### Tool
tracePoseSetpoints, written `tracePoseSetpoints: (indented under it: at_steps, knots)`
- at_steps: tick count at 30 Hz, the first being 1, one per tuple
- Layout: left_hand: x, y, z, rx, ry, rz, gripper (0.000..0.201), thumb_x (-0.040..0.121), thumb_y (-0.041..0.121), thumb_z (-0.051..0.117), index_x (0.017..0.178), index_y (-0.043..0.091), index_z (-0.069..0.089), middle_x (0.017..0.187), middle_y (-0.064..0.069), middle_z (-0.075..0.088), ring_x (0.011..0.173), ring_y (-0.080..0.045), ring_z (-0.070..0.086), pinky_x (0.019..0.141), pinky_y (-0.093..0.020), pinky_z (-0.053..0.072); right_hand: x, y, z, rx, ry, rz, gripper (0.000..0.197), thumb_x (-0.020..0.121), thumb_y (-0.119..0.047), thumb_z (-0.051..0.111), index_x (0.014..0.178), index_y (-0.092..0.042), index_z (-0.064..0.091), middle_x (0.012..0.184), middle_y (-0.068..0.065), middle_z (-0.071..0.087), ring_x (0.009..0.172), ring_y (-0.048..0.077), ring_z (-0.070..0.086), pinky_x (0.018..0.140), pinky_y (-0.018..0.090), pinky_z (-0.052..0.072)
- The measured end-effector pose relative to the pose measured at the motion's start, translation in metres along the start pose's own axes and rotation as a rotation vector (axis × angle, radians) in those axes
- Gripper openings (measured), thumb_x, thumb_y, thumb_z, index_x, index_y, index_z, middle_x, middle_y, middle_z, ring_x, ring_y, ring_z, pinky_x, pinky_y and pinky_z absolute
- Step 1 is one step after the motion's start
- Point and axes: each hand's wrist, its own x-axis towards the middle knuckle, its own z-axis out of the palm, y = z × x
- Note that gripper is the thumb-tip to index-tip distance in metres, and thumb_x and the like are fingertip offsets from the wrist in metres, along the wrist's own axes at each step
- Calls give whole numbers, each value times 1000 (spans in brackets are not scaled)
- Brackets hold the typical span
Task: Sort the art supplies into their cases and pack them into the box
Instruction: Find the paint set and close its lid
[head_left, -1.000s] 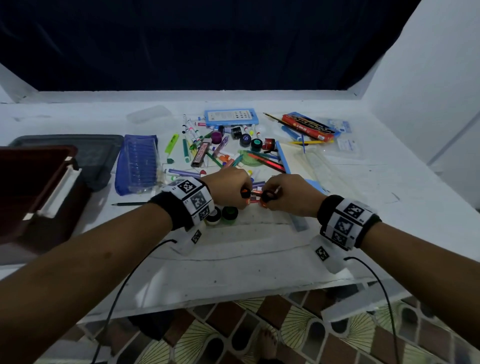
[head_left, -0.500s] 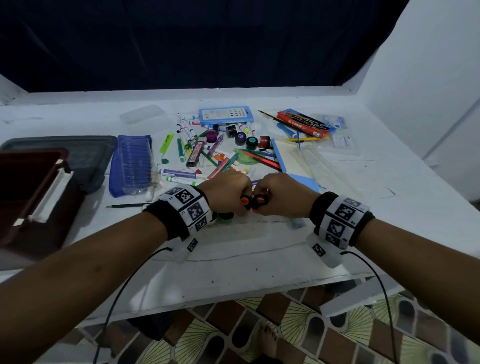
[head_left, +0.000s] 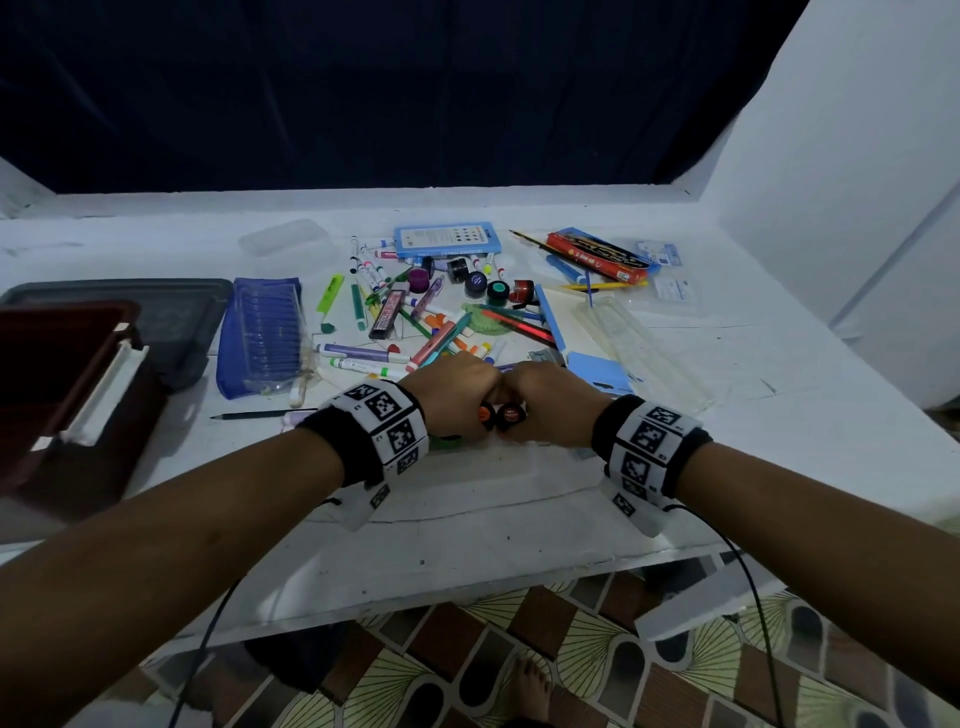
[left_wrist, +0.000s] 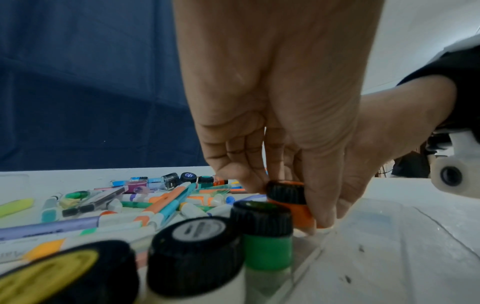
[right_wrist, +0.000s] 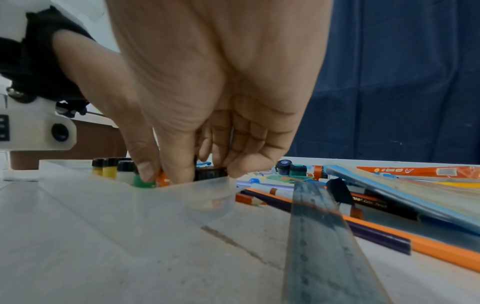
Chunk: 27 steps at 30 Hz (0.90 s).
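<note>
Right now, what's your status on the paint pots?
Left hand pinching orange pot, right hand on a red pot. Both lowering into clear tray beside green pot. Nothing blocking.

white table (head_left: 519, 519), scattered markers (head_left: 358, 353), likely ruler (right_wrist: 324, 236)

Your left hand (head_left: 453, 396) and right hand (head_left: 551, 402) meet knuckle to knuckle at the near edge of the marker pile (head_left: 415, 322), each with fingers curled round a small black-capped paint pot: orange pot (head_left: 485, 414) left, red pot (head_left: 510, 414) right, the two touching. Left of the pile lies the blue pencil case (head_left: 262, 332); further left, the dark red box (head_left: 57, 384). Beyond the pile lies a light blue tin (head_left: 445, 240), to its right a red pencil carton (head_left: 597, 255).
</note>
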Motion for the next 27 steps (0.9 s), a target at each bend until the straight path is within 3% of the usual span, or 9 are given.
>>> tracePoseSetpoints:
  at_steps: [4, 10, 14, 20, 24, 27]
  knots:
    - [0, 0, 5, 12, 4, -21, 26, 72, 22, 74, 86, 3, 62, 76, -9, 55, 73, -27, 56, 58, -29, 37, -3, -1, 0, -31, 20, 17, 20, 83, -23, 69, 92, -6, 65, 91, 12, 62, 78, 24, 54, 65, 29, 34]
    - [1, 2, 8, -6, 6, -35, 28, 72, 25, 77, 87, 10, 58, 79, -3, 51, 74, -22, 51, 62, -28, 39, -4, 0, 1, -11, 32, 38, 21, 84, -25, 71, 92, -6, 69, 88, 13, 63, 72, 19, 48, 63, 24, 30]
    - [2, 2, 9, -12, -23, -40, 37, 73, 33, 79, 97, 9, 65, 82, -2, 54, 81, -22, 58, 70, -30, 49, -2, 1, 3, 1, 32, 68, 23, 83, -28, 73, 93, -7, 70, 89, 10, 64, 74, 20, 53, 64, 25, 34]
    - [4, -9, -4, -62, -39, -66, 44, 77, 44, 75, 101, 8, 67, 91, -9, 65, 77, -20, 53, 62, -29, 37, -1, 13, -16, 30, 31, 94, 32, 82, -29, 74, 108, -11, 67, 102, 5, 65, 90, 21, 58, 78, 30, 46]
    - [14, -27, -30, -122, 18, -114, 47, 83, 45, 70, 117, 13, 64, 103, -4, 65, 87, -17, 56, 76, -31, 48, 12, 27, -43, 130, 132, 137, 23, 86, -29, 72, 102, -13, 68, 95, 1, 65, 84, 17, 58, 72, 25, 44]
    - [28, -40, -49, -144, 72, -167, 49, 86, 43, 68, 122, 10, 61, 106, -7, 68, 92, -19, 61, 80, -32, 50, 29, 37, -63, 244, 186, 177, 8, 86, -23, 70, 88, -16, 67, 92, 3, 69, 82, 19, 62, 72, 33, 52]
